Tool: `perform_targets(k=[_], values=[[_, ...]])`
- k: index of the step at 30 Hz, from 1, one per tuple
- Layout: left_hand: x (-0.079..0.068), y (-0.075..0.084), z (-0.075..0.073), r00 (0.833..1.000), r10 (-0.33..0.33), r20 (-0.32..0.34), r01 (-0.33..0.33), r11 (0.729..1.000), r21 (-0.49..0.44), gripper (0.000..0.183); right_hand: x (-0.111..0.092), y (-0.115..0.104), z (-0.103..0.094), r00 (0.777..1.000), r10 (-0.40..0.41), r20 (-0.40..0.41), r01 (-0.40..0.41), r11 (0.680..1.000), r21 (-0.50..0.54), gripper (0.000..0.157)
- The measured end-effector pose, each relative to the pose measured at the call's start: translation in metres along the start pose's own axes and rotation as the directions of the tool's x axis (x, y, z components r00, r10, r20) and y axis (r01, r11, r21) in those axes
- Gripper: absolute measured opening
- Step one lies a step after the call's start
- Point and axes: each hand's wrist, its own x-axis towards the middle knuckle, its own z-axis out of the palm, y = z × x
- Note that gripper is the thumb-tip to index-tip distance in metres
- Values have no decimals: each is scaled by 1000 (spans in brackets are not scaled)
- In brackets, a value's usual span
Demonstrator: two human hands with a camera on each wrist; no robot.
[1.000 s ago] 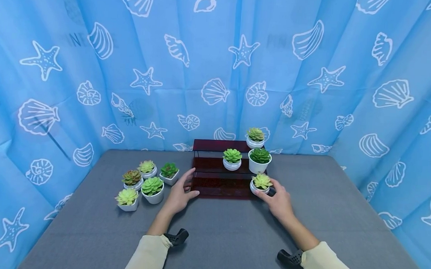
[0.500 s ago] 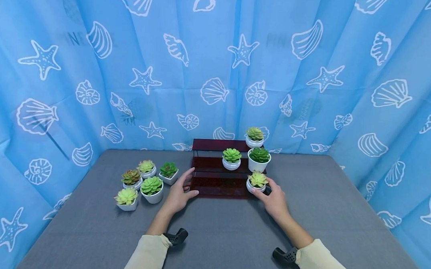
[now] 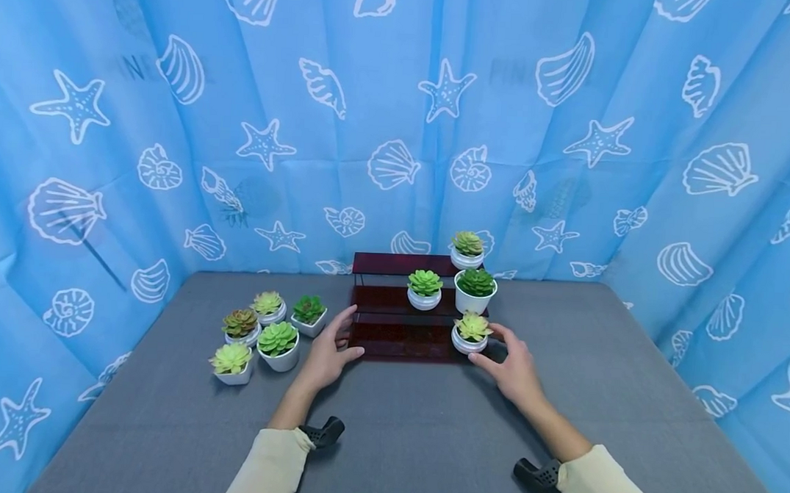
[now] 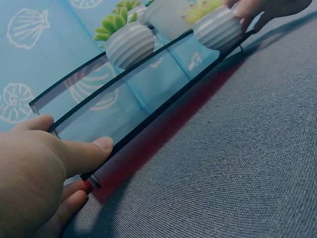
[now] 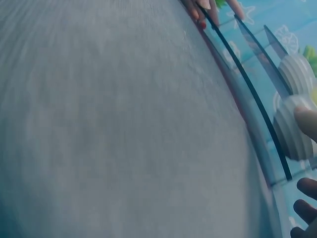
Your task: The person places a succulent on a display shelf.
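Observation:
A dark red see-through three-step display stand (image 3: 397,338) stands on the cloth-covered table. My left hand (image 3: 327,354) holds its left end, with the thumb on the bottom step's front edge in the left wrist view and fingers around the end. On the right end of the bottom step sits a yellow-green potted succulent (image 3: 470,334) in a ribbed white pot. My right hand (image 3: 512,365) is at this pot's right side, thumb in front, fingers spread and loose. A dark green succulent (image 3: 475,290) and a lighter one (image 3: 425,288) occupy the middle step; another succulent (image 3: 468,248) tops the stand.
Several potted succulents cluster left of my left hand, including a bright green one (image 3: 278,344) and a dark green one (image 3: 309,315) in a square pot. A blue shell-print curtain (image 3: 400,129) hangs behind the grey table (image 3: 413,438).
The yellow-green succulent shifted slightly left on the bottom step with my right hand. Then my right hand loosened and drew a little to the right, while the pot stayed. My left hand stayed put.

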Motion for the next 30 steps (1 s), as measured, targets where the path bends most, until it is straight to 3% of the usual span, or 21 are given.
perform_targets(k=[8, 21, 30], values=[[-1, 3, 0, 1000, -2, -6, 2, 1000, -3, 78, 9, 13, -8, 994, -34, 103, 39, 998, -49, 89], [0, 1, 0, 1000, -12, 2, 12, 1000, -14, 78, 30, 26, -10, 962, -86, 259, 58, 992, 112, 106], [0, 3, 0, 1000, -24, 2, 24, 1000, -8, 78, 33, 30, -9, 952, -77, 296, 28, 986, 165, 108]])
